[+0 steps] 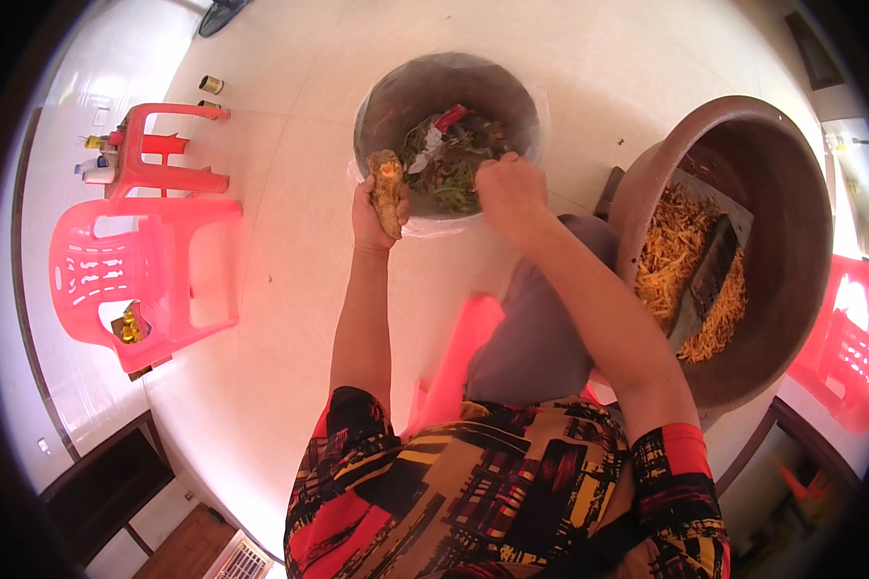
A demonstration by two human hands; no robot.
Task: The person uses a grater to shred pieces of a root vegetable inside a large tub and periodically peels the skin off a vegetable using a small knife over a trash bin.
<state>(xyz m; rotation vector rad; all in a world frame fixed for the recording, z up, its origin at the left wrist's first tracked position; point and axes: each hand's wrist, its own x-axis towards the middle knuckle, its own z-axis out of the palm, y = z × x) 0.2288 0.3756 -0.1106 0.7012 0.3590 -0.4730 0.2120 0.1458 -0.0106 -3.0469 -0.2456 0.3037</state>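
Note:
My left hand (372, 214) is closed round a long, brown-skinned tuber (386, 193), held upright. A yellow-orange patch of bare flesh shows near its top. My right hand (512, 195) is closed in a fist at the right rim of the bin, apart from the tuber. A small dark bit shows by its fingers, but what it grips is hidden. Both hands are over the near side of a round bin (381, 101) with a clear plastic liner. Inside lie green leafy scraps (454, 183), a red wrapper (450, 118) and a crumpled white piece (425, 150).
To my right stands a large brown basin (792, 241) holding orange shreds (666, 251) and a grater-like board (705, 280). A pink chair (145, 270) and a red stool (164, 174) with small bottles are at the left. A can (211, 85) stands on the floor beyond.

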